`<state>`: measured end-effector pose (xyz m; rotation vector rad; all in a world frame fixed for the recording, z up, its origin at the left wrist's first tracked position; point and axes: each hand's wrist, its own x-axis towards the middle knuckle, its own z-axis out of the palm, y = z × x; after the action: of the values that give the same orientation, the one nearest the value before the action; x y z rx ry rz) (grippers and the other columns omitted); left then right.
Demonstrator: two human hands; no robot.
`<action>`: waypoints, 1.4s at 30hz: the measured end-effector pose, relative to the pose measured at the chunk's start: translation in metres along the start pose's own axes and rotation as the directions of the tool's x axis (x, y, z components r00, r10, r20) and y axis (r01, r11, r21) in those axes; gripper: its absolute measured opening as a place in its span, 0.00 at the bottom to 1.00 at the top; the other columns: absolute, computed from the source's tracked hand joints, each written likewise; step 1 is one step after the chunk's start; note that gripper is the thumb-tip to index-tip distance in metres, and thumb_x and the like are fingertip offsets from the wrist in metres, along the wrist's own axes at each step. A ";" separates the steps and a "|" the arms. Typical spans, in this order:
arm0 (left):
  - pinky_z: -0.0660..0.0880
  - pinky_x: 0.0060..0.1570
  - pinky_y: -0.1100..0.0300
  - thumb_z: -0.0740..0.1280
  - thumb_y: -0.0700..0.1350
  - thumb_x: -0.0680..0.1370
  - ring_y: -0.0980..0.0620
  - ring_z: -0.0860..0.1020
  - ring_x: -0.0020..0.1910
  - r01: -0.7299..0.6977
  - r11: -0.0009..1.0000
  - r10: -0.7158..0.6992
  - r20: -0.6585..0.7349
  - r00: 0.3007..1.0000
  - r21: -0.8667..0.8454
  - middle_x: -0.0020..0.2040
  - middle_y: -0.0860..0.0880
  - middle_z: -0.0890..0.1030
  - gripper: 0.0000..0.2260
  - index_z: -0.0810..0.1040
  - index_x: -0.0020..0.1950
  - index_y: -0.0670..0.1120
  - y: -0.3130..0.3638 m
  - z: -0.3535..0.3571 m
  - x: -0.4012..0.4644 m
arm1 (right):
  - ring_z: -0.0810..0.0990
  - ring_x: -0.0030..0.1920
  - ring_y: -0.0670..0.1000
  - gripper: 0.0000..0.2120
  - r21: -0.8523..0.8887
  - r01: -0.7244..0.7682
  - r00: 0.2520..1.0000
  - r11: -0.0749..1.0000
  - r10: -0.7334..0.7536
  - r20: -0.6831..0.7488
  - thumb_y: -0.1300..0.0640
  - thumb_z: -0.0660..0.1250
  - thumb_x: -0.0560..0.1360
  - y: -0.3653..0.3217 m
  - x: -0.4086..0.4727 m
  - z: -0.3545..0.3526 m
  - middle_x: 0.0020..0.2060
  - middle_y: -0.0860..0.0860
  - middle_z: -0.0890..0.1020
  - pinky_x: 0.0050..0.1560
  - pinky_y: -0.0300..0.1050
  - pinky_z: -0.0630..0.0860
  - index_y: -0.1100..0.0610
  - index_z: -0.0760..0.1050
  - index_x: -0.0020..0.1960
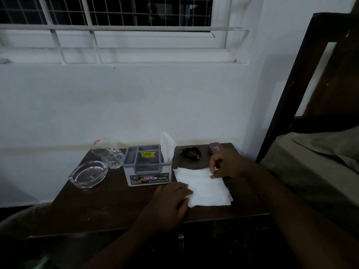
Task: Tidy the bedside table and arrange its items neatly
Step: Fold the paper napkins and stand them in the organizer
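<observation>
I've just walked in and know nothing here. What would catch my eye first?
The white tissue on the dark bedside table, with the left hand pressing its near corner and the right hand pinching its far edge. Left of it stands a grey organizer box holding another upright tissue; further left, a glass ashtray.

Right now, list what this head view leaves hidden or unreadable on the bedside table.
- Small print on the grey organiser: its yellow price sticker and front label are too small and dim to read fully.
- Purple case: the right hand covers its near end.
- White tissue: the left hand hides its near-left corner.
- Organiser compartments: too dark to see what they contain.
- Black band: too small and dark to identify.
</observation>
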<state>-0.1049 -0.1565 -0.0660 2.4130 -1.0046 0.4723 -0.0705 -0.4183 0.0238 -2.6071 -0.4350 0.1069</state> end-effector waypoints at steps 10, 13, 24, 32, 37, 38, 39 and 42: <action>0.70 0.51 0.60 0.65 0.52 0.74 0.57 0.75 0.54 -0.042 0.999 0.042 -0.040 0.998 0.015 0.52 0.56 0.79 0.09 0.79 0.53 0.52 0.004 -0.006 0.003 | 0.75 0.35 0.34 0.12 0.034 -0.072 0.947 0.997 0.057 0.315 0.59 0.78 0.67 -0.009 -0.004 -0.005 0.39 0.43 0.78 0.37 0.26 0.69 0.48 0.81 0.47; 0.72 0.43 0.56 0.67 0.52 0.73 0.55 0.74 0.43 -0.026 0.999 0.028 -0.064 0.998 0.028 0.42 0.56 0.75 0.06 0.75 0.45 0.51 0.009 -0.011 0.004 | 0.75 0.37 0.30 0.09 -0.008 -0.091 0.944 0.996 0.089 0.319 0.58 0.77 0.68 -0.010 -0.004 -0.005 0.41 0.41 0.79 0.37 0.24 0.69 0.52 0.82 0.48; 0.74 0.44 0.59 0.67 0.56 0.73 0.54 0.76 0.47 0.046 0.995 -0.040 -0.058 0.998 0.093 0.50 0.53 0.77 0.18 0.76 0.60 0.51 0.015 -0.016 0.001 | 0.76 0.39 0.33 0.07 -0.071 -0.135 0.918 0.988 0.152 0.367 0.58 0.77 0.69 -0.015 -0.008 -0.005 0.39 0.38 0.80 0.40 0.28 0.69 0.53 0.85 0.47; 0.73 0.38 0.53 0.67 0.53 0.75 0.54 0.74 0.39 -0.047 0.995 0.051 -0.045 0.998 0.087 0.38 0.54 0.74 0.08 0.80 0.40 0.51 0.011 -0.013 0.001 | 0.76 0.33 0.30 0.10 -0.158 -0.194 0.864 0.968 0.244 0.439 0.64 0.70 0.73 -0.022 -0.011 -0.009 0.31 0.36 0.80 0.37 0.27 0.67 0.55 0.84 0.53; 0.70 0.36 0.54 0.65 0.57 0.77 0.54 0.73 0.36 -0.075 0.992 0.081 -0.055 0.995 0.097 0.35 0.54 0.74 0.15 0.78 0.35 0.50 0.013 -0.014 0.003 | 0.75 0.47 0.38 0.13 -0.061 -0.071 0.977 0.996 0.082 0.199 0.60 0.67 0.77 -0.030 -0.007 0.000 0.52 0.46 0.78 0.44 0.28 0.69 0.55 0.79 0.60; 0.70 0.36 0.54 0.64 0.58 0.77 0.54 0.73 0.36 -0.079 0.991 0.086 -0.052 0.995 0.110 0.34 0.53 0.74 0.16 0.78 0.35 0.50 0.014 -0.014 0.003 | 0.75 0.50 0.42 0.13 -0.081 -0.055 0.978 0.995 0.070 0.197 0.57 0.67 0.77 -0.030 -0.005 0.006 0.55 0.48 0.79 0.48 0.32 0.70 0.55 0.78 0.62; 0.70 0.36 0.54 0.64 0.58 0.78 0.54 0.73 0.36 -0.083 0.989 0.090 -0.052 0.995 0.124 0.34 0.53 0.74 0.16 0.78 0.35 0.50 0.014 -0.014 0.002 | 0.76 0.52 0.44 0.15 -0.110 -0.045 0.977 0.993 0.067 0.205 0.54 0.69 0.76 -0.030 -0.003 0.011 0.56 0.48 0.80 0.51 0.34 0.71 0.54 0.78 0.62; 0.70 0.35 0.55 0.64 0.58 0.77 0.54 0.73 0.36 -0.091 0.984 0.101 -0.056 0.993 0.152 0.34 0.53 0.75 0.16 0.79 0.35 0.50 0.014 -0.016 0.002 | 0.76 0.52 0.45 0.17 -0.152 -0.046 0.969 0.987 0.081 0.233 0.49 0.71 0.74 -0.032 0.001 0.018 0.56 0.48 0.80 0.51 0.37 0.72 0.53 0.79 0.61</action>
<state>-0.1158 -0.1581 -0.0475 2.4704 -1.0969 0.6755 -0.0817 -0.3834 0.0239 -2.7641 -0.4576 0.4295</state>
